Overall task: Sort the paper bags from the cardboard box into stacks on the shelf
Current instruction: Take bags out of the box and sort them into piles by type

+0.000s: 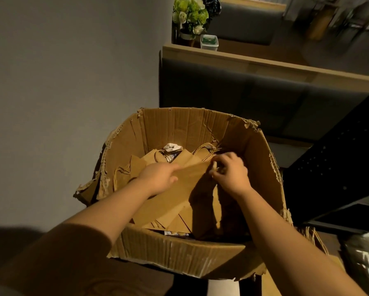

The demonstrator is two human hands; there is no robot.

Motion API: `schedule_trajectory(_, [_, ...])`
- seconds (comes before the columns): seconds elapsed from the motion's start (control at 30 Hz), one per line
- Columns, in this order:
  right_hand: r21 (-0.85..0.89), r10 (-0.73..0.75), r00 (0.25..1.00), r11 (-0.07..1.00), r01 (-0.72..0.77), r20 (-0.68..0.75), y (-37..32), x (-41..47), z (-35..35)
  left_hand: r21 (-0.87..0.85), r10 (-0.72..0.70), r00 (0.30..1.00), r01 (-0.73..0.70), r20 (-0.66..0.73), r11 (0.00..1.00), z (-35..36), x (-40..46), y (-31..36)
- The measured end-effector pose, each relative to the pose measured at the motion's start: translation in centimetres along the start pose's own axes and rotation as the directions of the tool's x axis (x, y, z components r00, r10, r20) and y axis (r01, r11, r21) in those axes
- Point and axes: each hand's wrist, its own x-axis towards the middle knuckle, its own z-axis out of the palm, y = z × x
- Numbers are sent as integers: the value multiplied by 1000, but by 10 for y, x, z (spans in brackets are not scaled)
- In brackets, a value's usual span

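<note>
Both our hands in the torn cardboard box [179, 255]. Left hand [160, 178] lies flat, released, on the top kraft paper bag [175, 201]; right hand [230, 171] seems to pinch its edge, blurred. Risk: twisted handles [205, 151] beyond our fingers snag neighbouring bags, dragging several up.

head view — tilted, looks steeply down | close over cardboard box [179, 256] | single view
</note>
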Motion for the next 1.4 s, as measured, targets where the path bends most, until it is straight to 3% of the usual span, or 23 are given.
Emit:
schedule_trajectory(0.07, [85, 115, 976, 991, -101, -186, 3, -1, -8, -238, -193, 976, 165, -98, 957, -5, 4, -12])
schedule_trajectory(0.13, [195, 218, 953, 964, -178, -209, 3, -1, -8, -582, -338, 933, 209, -122, 786, -14, 8, -19])
schedule_trajectory(0.2, [371, 336, 941, 880, -296, -48, -3, 2, -3, -824, -386, 920, 166, -68, 542, -25, 10, -16])
schedule_trajectory(0.23, [482, 358, 926, 795, -368, 118, -9, 1, -1, -885, -391, 920, 152, -36, 440, -28, 11, -13])
schedule_trajectory(0.3, [587, 240, 869, 657, -473, 432, -21, -4, 5, -932, -394, 919, 157, 16, 328, -28, 11, -4])
schedule_trajectory(0.33, [590, 147, 851, 661, -464, 504, -25, -7, 8, -935, -400, 916, 170, 33, 311, -26, 12, 1])
schedule_trajectory(0.43, [523, 42, 824, 754, -397, 565, -33, -15, 18, -902, -401, 915, 212, 48, 376, -16, 14, 9])
schedule_trajectory(0.53, [319, 120, 735, 846, -428, 667, -33, -14, 22, -804, -394, 919, 227, -9, 549, -9, 14, 1])
schedule_trajectory(0.63, [147, 277, 702, 866, -478, 656, -24, -9, 26, -541, -476, 862, 320, -175, 778, -8, 11, -16])
schedule_trajectory(0.77, [182, 494, 626, 679, -711, 604, -14, -1, 24, -420, -530, 812, 405, -242, 812, -9, 10, -29])
schedule_trajectory(0.87, [249, 563, 605, 582, -774, 563, -11, 5, 21, -431, -537, 809, 408, -237, 805, -8, 10, -32])
schedule_trajectory(0.97, [401, 606, 557, 388, -830, 568, -12, 9, 26, -464, -532, 817, 391, -223, 795, -7, 9, -34])
schedule_trajectory(1.03, [466, 631, 535, 293, -835, 562, -18, 8, 30, -485, -530, 823, 385, -205, 785, -7, 7, -34])
schedule_trajectory(1.17, [532, 668, 547, 258, -807, 505, -23, 10, 39, -503, -510, 840, 363, -187, 784, -7, 7, -32])
schedule_trajectory(1.3, [561, 676, 424, 19, -828, 603, -32, 14, 43, -494, -490, 852, 350, -185, 796, -6, 9, -30])
schedule_trajectory(1.4, [648, 692, 439, -56, -760, 574, -31, 15, 51, -506, -483, 857, 342, -178, 792, -4, 10, -30])
